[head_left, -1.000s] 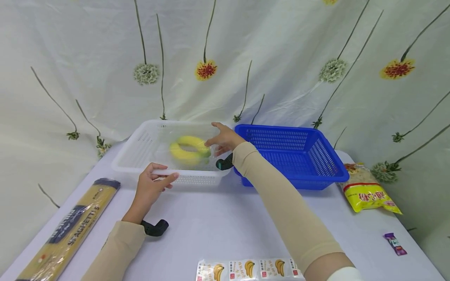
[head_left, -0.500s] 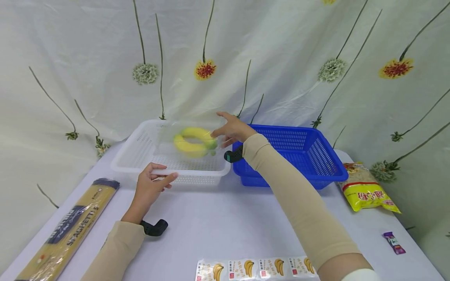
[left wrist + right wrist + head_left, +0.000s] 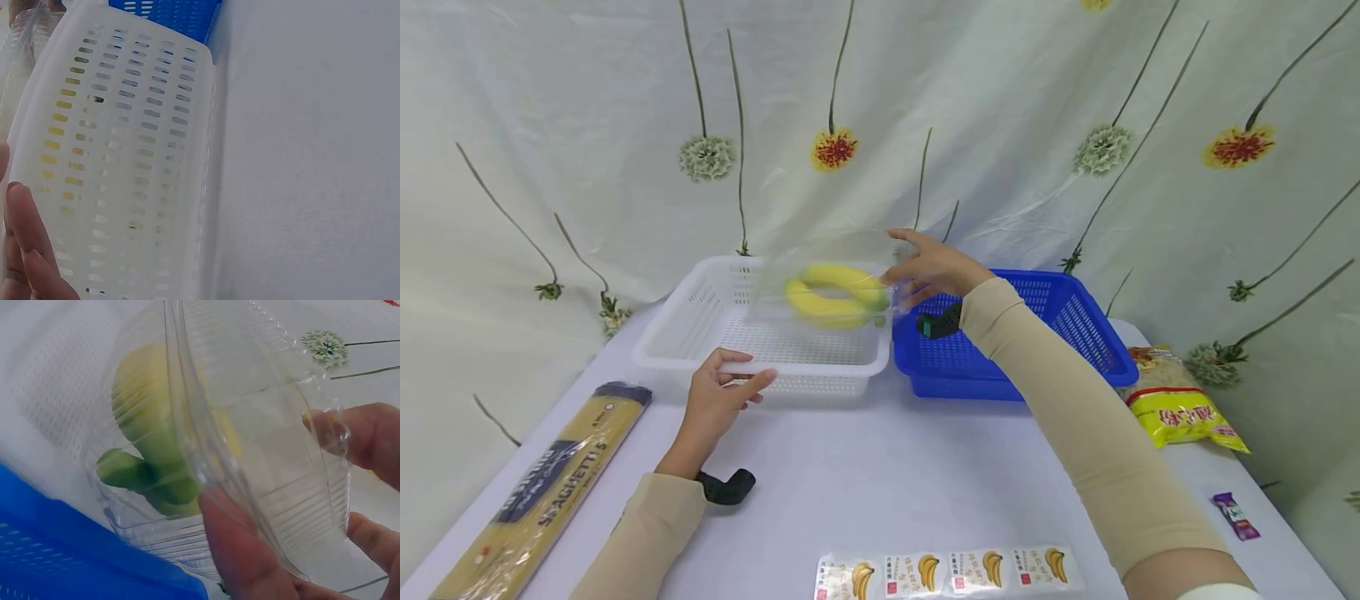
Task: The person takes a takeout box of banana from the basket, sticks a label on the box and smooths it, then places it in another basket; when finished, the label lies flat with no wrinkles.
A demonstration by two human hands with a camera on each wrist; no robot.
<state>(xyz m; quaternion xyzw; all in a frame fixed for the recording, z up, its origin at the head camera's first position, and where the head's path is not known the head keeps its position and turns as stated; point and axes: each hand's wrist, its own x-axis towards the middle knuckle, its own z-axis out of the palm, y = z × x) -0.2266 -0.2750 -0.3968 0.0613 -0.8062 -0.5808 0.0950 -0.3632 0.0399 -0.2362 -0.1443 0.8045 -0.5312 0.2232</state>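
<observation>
spaghetti (image 3: pixel 542 492), labels (image 3: pixel 951 572), white basket (image 3: pixel 827 369) on table (image 3: pixel 940 475)

The clear container (image 3: pixel 269 419) is glossy ribbed plastic, the white basket (image 3: pixel 827 368) smoother matt plastic, the spaghetti wrapper (image 3: pixel 546 487) shiny

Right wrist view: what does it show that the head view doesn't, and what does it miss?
Only the right wrist view clearly shows the fine ridges along the walls of the clear plastic box.

Only the head view shows the left hand on the white perforated plastic basket's near rim, the long golden spaghetti pack, yellow plastic food bag, small purple packet and white banana-printed label strip.

Both share the right hand holding the box, yellow green-ended bananas inside, both baskets, including the blue perforated plastic one, and the flowered cloth.
</observation>
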